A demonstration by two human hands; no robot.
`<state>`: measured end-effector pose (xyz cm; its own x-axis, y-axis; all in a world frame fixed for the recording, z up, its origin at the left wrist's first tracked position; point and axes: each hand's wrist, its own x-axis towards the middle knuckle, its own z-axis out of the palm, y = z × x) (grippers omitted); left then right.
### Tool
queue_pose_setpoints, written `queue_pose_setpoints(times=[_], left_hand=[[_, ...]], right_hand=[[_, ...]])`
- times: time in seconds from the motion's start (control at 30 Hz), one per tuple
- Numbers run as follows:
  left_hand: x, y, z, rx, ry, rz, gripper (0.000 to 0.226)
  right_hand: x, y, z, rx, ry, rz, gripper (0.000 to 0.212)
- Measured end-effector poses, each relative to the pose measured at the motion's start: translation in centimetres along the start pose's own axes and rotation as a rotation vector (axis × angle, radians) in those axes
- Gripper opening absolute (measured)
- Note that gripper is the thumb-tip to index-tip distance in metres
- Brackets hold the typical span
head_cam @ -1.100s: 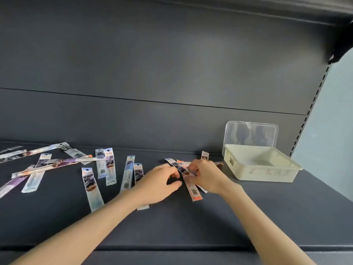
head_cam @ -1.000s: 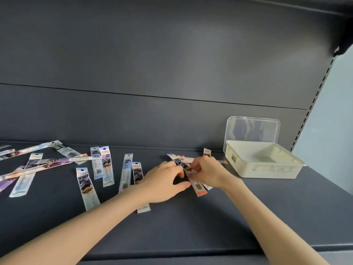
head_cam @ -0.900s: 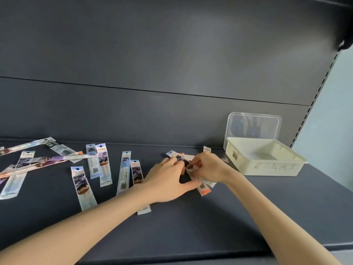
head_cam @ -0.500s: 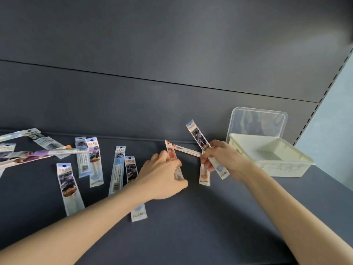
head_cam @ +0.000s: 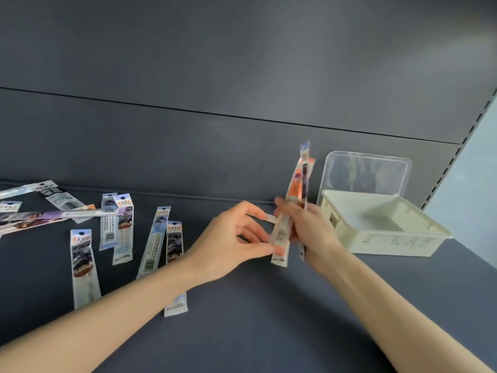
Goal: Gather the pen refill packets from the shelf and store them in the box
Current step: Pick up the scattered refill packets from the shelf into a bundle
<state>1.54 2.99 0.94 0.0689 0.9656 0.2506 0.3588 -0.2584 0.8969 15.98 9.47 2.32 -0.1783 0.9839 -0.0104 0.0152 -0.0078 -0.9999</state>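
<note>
My right hand (head_cam: 309, 232) grips a small bunch of pen refill packets (head_cam: 294, 189), held upright above the shelf just left of the box. My left hand (head_cam: 228, 243) pinches the lower end of the orange packet in that bunch. Another packet (head_cam: 265, 217) lies flat on the shelf behind my fingers. The cream box (head_cam: 387, 238) stands open at the right with nothing visible in it, its clear lid (head_cam: 367, 170) tipped up against the back wall. Several more packets (head_cam: 122, 227) lie scattered on the dark shelf (head_cam: 255, 332) to the left.
The shelf's dark back panel (head_cam: 215, 130) rises right behind the packets and box. A perforated upright (head_cam: 457, 157) bounds the shelf on the right, beyond the box. One packet (head_cam: 176, 305) is partly covered by my left forearm.
My right hand has lifted its packets upright and nearer the box. My left hand has brought an orange packet up to join the bunch. The view has shifted down and closer.
</note>
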Motion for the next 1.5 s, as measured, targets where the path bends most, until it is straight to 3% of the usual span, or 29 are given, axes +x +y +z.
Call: queue_pose_setpoints(times=[0.13, 0.33, 0.43, 0.53, 0.7, 0.9, 1.07, 1.2, 1.27, 1.37, 1.5], left_hand=[[2.3, -1.2, 0.3, 0.309, -0.067, -0.015, 0.033], [7.7, -2.0, 2.3, 0.753, -0.268, -0.138, 0.087], [9.2, -2.4, 2.3, 0.853, -0.230, -0.155, 0.078], [9.6, -2.5, 1.3, 0.880, -0.178, -0.139, 0.059], [9.3, -2.0, 0.3, 0.700, -0.298, -0.293, 0.043], [8.6, -0.5, 1.0, 0.754, -0.320, -0.354, 0.029], [6.3, -0.8, 0.3, 0.687, -0.110, -0.299, 0.024], [2.4, 0.5, -0.7, 0.061, 0.178, -0.237, 0.023], [0.1, 1.3, -0.8, -0.110, 0.260, -0.200, 0.031], [-2.4, 1.6, -0.7, -0.132, 0.319, -0.144, 0.035], [-4.9, 0.3, -3.2, -0.041, 0.310, -0.159, 0.034]], right_hand=[[1.9, -1.1, -2.9, 0.044, 0.069, 0.032, 0.023], [2.4, 0.3, -4.8, -0.100, 0.025, -0.012, 0.019], [2.3, 0.5, -4.8, -0.069, -0.014, -0.036, 0.014], [2.5, 0.8, -4.6, -0.076, -0.014, -0.017, 0.025], [2.2, 1.2, -3.9, -0.083, -0.051, -0.018, 0.030], [1.6, 1.7, -3.1, -0.142, -0.041, 0.057, 0.025], [1.3, 1.5, -3.0, -0.137, -0.023, 0.046, 0.026], [0.4, 1.1, -2.2, -0.021, -0.127, -0.013, 0.023], [-0.2, 0.8, -0.9, 0.046, -0.237, -0.019, 0.029], [-1.3, 0.5, 1.9, 0.096, -0.392, -0.002, 0.028], [-2.1, 0.0, 5.0, 0.130, -0.378, -0.005, 0.020]])
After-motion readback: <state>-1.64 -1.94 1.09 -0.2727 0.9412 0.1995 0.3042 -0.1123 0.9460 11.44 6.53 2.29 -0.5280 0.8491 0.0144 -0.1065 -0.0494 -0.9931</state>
